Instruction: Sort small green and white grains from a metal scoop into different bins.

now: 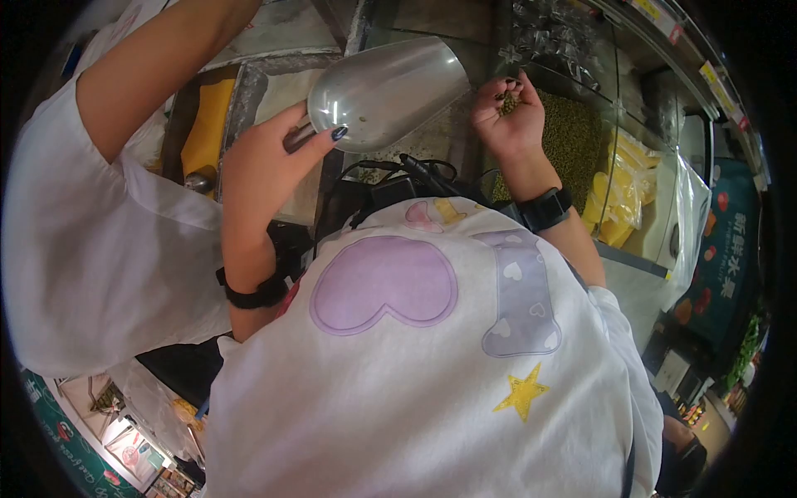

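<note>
My left hand (270, 158) is wrapped around the handle of a shiny metal scoop (386, 95), with the thumb resting along its near end. The scoop lies nearly level, its wide mouth pointing right. To the right of that mouth, my right hand (510, 124) is cupped palm up, fingers curled in around a few small green mung beans (508, 104). Below and beside this hand is a bin of mung beans (569, 129). The inside of the scoop is hidden by its metal wall.
Another person's bare arm (162, 70) and white sleeve reach in at the left. Nearby are a bin of white powder (282, 95) and a yellow sheet (207, 124). Yellow packets (627, 178) lie at the right, dark plastic packages (556, 41) at the back. Black cables (415, 170) run before my waist.
</note>
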### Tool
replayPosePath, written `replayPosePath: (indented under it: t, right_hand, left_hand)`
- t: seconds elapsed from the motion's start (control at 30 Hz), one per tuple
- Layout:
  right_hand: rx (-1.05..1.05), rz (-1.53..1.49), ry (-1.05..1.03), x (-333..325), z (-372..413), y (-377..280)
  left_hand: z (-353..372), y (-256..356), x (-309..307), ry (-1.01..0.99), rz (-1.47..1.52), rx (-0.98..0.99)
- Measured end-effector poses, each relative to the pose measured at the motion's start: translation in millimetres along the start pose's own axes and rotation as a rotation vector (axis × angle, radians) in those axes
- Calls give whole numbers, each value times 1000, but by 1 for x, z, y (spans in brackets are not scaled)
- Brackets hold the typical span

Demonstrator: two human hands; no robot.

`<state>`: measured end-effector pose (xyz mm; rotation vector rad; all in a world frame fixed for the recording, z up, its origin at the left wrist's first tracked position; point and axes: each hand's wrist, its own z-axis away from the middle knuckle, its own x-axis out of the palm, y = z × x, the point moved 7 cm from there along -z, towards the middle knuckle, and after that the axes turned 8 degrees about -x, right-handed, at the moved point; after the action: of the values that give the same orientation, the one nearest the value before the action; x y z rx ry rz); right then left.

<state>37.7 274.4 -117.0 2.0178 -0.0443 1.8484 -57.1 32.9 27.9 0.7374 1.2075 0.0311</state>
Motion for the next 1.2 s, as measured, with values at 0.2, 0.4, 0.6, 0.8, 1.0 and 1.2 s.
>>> replayPosePath:
  t: [0.2,0.4,0.6,0.8,1.0,1.2]
  right_hand:
    - [-183,16,118,22,0,9]
    - [-123,75,12,30,-4,16]
    - [-301,443,526,-14,0,-6]
    - [-281,484,565,-2,7,4]
    - [-28,50,-25,20,-4,6]
    - [1,-28,-60,38,-4,16]
  left_hand:
    - [2,-13,-1,26,22,-10]
    - [6,-3,5,-38,19,27]
    - [6,-2,6,2,-10,43]
    - [3,-8,11,22,-33,33]
    - [3,-10,11,-2,-29,22]
    - [6,-9,11,-14,33,16]
